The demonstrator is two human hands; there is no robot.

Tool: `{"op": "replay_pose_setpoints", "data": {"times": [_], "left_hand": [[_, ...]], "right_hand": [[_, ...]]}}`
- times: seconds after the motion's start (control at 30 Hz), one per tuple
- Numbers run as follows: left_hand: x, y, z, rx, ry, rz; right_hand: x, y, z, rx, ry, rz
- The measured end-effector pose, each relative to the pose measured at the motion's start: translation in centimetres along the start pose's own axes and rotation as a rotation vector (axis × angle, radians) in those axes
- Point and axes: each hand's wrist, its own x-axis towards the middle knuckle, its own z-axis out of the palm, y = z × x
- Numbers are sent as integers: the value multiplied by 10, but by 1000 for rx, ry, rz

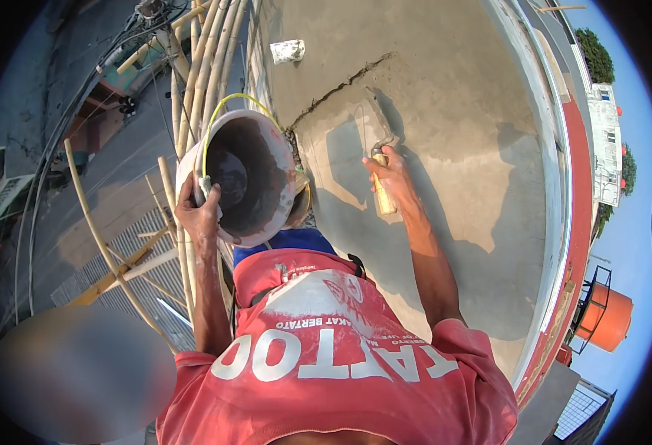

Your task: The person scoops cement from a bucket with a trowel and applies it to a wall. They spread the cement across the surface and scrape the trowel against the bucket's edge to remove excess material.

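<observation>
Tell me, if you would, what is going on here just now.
A person in a red shirt has both hands occupied. The left hand holds a bucket by its handle, the mouth turned toward the camera. The right hand grips a trowel out over a grey-brown surface; whether the blade touches it, I cannot tell. A jagged crack runs across that surface.

Sunlit concrete floor (445,81), marked by a dark crack (344,84) and shadows; bamboo poles (211,59) along its left edge; a red ledge (580,170) at right; beyond that, a white building (605,141), an orange tank (609,319) and blue sky (626,70).
</observation>
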Motion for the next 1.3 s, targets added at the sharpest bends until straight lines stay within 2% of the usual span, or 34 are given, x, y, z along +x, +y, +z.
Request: {"op": "replay_pose_setpoints", "data": {"times": [0.17, 0.4, 0.5, 0.53, 0.77, 0.87, 1.0, 1.07, 1.3], "left_hand": [[5, -8, 3, 4, -5, -36], [8, -12, 5, -56, -2, -40], [10, -13, 6, -25, -8, -41], [11, -13, 7, -21, -14, -46], [15, -21, 3, -36, 1, -67], [14, -15, 1, -35, 29, -14], [16, -12, 1, -6, 31, -25], [19, -14, 0, 2, 23, -9], [19, -9, -2, 21, -3, -1]], "right_hand": [[8, -43, -17, 62, -90, 36], [6, -70, -22, -14, -40, 88], [15, -71, -29, -3, 6, 120], [19, -73, -33, 87, -15, 168], [-9, -34, -33, 328, -9, 291], [-35, -11, -27, 254, 25, 323], [-42, -4, -12, 135, 105, 234], [-20, 4, -3, -49, 166, 15], [43, 6, 23, -148, 270, -27]]}}
